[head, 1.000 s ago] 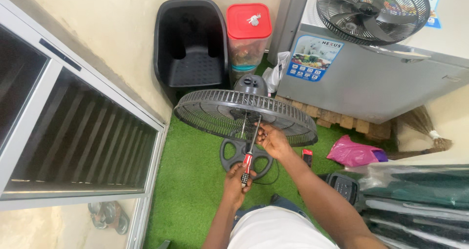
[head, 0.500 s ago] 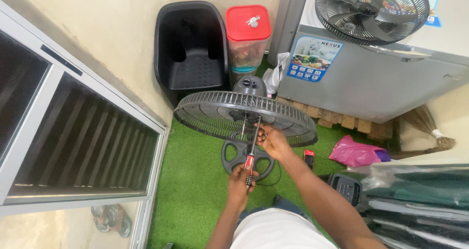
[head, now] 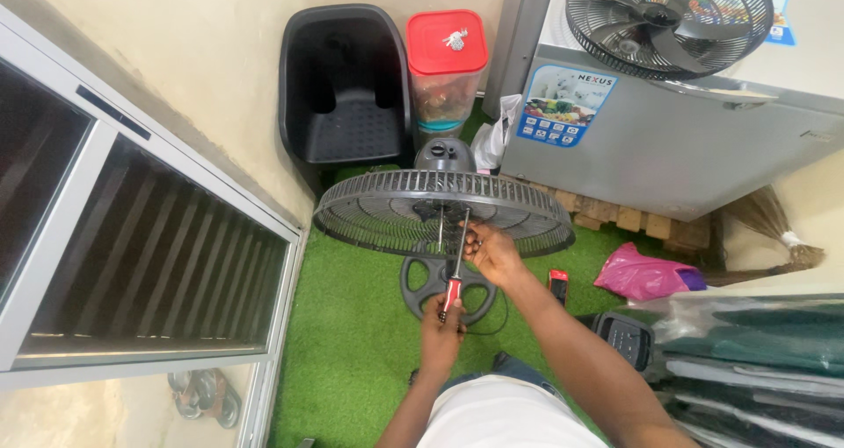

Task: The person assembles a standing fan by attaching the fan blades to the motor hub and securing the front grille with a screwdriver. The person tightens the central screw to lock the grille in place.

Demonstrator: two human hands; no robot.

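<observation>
Sitting low at the near edge, white shirt (head: 505, 417) filling the bottom of the view, both arms reaching forward over the green artificial turf (head: 352, 342). Left hand (head: 442, 325) clenching round the red-and-black handle of a screwdriver (head: 454, 276), holding it nearly upright with the shaft running up and away toward the middle of the fan. Right hand (head: 492, 250) closing round the upper part of that shaft, fingers pinching just where the tip is meeting the rear fan guard (head: 440, 211); exact point of contact too small to make out. Guard lying tilted almost flat, a round dark wire cage, standing above a round grey spoked base (head: 422, 281) resting on the turf, with the fan's dark motor housing (head: 444, 156) showing just behind the cage.

Lying near to the right on the turf, a small red object (head: 558, 283), a crumpled pink bag (head: 642, 276) and a dark control unit (head: 624, 335); stacked green-and-grey folded items (head: 756, 342) filling the right edge. Running along the left, a metal-framed louvred window (head: 132, 272).

Standing farther back against the cream wall, a black plastic seat (head: 343, 87), a clear container with a red lid (head: 446, 57), and a grey chest freezer (head: 668, 140) carrying a second caged fan head (head: 668, 21). Leaning beside the freezer, a straw broom (head: 774, 228).
</observation>
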